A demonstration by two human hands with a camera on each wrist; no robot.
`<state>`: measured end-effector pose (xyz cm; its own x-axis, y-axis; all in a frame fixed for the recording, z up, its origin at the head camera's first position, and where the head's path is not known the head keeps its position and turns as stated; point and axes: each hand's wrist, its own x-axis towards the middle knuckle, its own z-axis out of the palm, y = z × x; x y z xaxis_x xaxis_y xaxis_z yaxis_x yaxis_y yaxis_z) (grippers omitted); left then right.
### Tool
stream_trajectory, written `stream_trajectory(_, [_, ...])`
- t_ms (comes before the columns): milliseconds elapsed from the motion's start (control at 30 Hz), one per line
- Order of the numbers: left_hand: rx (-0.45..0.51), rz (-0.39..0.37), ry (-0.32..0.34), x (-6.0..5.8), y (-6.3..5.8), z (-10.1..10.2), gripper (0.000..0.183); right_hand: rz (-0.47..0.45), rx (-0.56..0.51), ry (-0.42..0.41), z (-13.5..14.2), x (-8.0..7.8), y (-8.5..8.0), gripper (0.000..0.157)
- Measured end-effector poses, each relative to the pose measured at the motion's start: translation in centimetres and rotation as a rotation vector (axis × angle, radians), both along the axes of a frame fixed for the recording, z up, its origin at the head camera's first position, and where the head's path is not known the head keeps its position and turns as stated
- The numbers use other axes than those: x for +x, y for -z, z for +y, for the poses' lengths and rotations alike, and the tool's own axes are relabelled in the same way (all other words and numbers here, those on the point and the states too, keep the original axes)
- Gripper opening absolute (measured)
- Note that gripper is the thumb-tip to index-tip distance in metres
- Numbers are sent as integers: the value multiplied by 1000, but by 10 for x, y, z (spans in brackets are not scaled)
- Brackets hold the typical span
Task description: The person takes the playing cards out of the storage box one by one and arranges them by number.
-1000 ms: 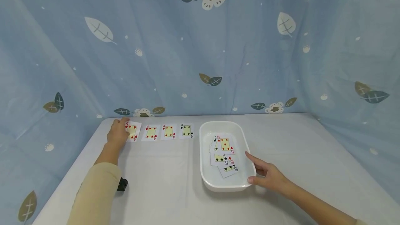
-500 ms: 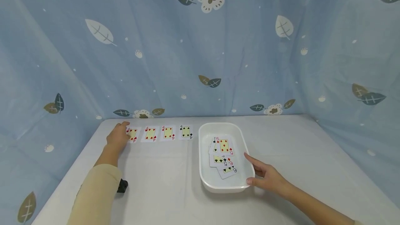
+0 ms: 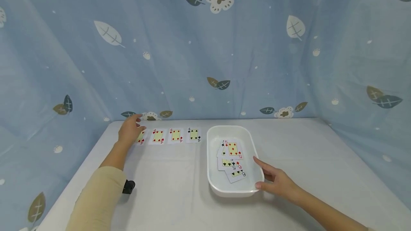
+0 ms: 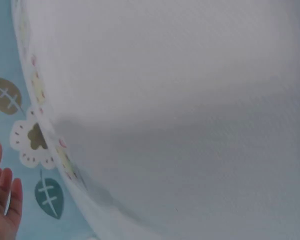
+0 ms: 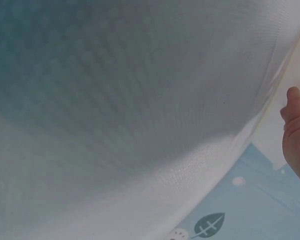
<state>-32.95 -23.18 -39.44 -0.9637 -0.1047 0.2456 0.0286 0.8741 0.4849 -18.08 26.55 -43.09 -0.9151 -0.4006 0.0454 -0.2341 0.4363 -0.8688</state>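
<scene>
In the head view, my left hand (image 3: pixel 129 130) is over the leftmost playing card (image 3: pixel 140 139) in a row, covering part of it. Its fingers are spread and loosely bent, with nothing between them; the left wrist view shows them apart as well. To its right lie a four of hearts (image 3: pixel 158 136), a four of diamonds (image 3: pixel 175 135) and a four of spades or clubs (image 3: pixel 194 134), all face up. My right hand (image 3: pixel 278 184) holds the right side of a white plastic tray (image 3: pixel 229 187), thumb on the rim near the front corner. Several overlapping cards (image 3: pixel 233 149) lie face up in the tray.
A white cloth (image 3: pixel 167 184) covers the table. Behind it hangs a blue curtain (image 3: pixel 173 67) with leaf and flower prints. Beside the left sleeve, a small black object (image 3: pixel 129 187) shows, partly hidden by the forearm.
My left hand has come off the leftmost card, moving slightly right and up, and its fingers have spread. The right hand stays at the tray's side; the view has shifted slightly.
</scene>
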Motion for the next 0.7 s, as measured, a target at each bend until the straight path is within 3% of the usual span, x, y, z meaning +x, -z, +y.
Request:
stream_trajectory(233, [-58, 91, 74, -1, 1, 11, 54, 13, -7, -21, 1, 1, -1, 78])
stream_trajectory(700, [-79, 145, 274, 0, -4, 45, 54, 23, -17, -37, 1, 1, -3, 77])
